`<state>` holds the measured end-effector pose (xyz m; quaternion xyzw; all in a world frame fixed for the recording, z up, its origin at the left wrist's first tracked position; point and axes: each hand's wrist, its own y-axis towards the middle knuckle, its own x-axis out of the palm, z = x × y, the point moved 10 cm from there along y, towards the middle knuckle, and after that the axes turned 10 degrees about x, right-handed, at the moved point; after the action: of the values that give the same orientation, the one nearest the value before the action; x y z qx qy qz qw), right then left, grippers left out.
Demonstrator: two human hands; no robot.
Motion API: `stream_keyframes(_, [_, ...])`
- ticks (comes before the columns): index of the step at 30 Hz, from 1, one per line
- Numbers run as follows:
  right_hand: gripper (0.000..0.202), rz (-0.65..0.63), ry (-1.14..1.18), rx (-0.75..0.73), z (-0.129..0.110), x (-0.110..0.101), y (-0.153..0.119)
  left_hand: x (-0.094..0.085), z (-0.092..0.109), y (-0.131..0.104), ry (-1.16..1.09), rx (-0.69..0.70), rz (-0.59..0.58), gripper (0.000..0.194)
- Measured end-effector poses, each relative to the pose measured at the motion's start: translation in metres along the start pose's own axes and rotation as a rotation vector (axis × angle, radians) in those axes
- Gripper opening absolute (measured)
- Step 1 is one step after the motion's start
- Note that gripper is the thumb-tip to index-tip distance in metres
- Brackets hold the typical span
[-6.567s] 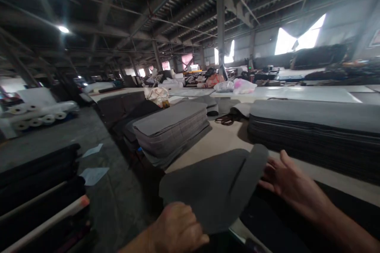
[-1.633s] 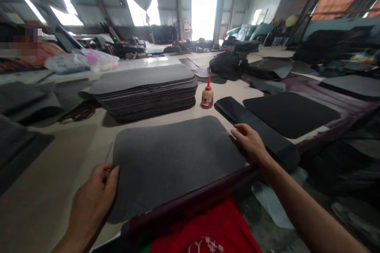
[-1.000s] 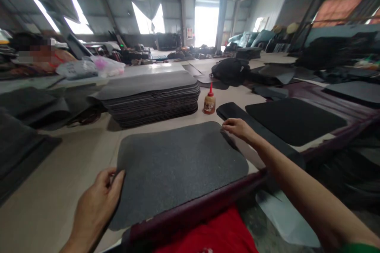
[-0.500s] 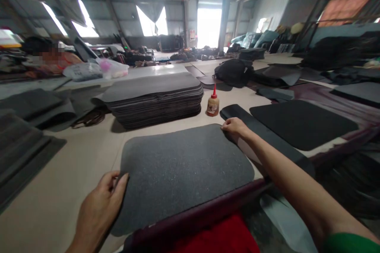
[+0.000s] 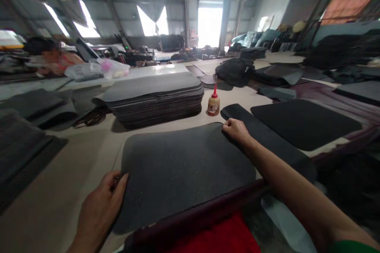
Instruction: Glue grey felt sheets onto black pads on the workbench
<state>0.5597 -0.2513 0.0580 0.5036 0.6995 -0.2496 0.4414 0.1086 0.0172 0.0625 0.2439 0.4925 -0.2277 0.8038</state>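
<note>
A dark grey sheet with rounded corners [image 5: 187,170] lies at the table's front edge. My left hand [image 5: 102,205] pinches its left edge, thumb on top and fingers underneath. At the far right corner, my right hand [image 5: 236,129] grips the sheet between thumb and fingers. Just beyond that hand stands a glue bottle [image 5: 213,104] with a red pointed nozzle and brownish contents. A long dark strip [image 5: 267,138] lies under and beside my right forearm. Behind the sheet rises a thick stack of similar grey sheets [image 5: 157,101].
Another dark rounded sheet [image 5: 305,122] lies to the right. Folded dark material [image 5: 23,154] covers the left side of the table [image 5: 86,154]. A black bag [image 5: 233,72] and plastic bags [image 5: 114,69] sit farther back. A person [image 5: 56,61] is at the far left.
Both hands keep their hold on the sheet, which has barely shifted. Its surface looks darker now, with fewer pale specks showing.
</note>
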Motion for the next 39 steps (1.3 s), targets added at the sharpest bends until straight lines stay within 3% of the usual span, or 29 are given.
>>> stream_keyframes(6, [0.009,0.072,-0.015,-0.080,-0.007,-0.002,-0.006,-0.006,0.005,-0.002,-0.025,0.038,0.066,0.042])
stream_keyframes(11, [0.009,0.089,-0.047,-0.066,-0.006,-0.002,-0.006,-0.015,0.017,-0.002,-0.092,0.159,0.156,0.036])
stream_keyframes(14, [0.009,0.093,-0.057,-0.043,-0.005,-0.003,-0.006,-0.015,0.018,-0.001,-0.130,0.172,0.150,0.036])
stream_keyframes(21, [0.008,0.072,-0.057,-0.032,-0.006,0.002,-0.009,-0.004,0.003,0.004,-0.142,0.036,0.068,0.042])
stream_keyframes(30, [0.022,0.102,-0.004,-0.012,0.001,0.002,-0.004,0.000,-0.003,0.007,-0.093,0.051,0.075,0.039])
stream_keyframes(39, [0.029,0.105,-0.035,-0.018,-0.003,-0.005,-0.009,-0.004,0.010,0.000,-0.281,0.118,0.127,0.030])
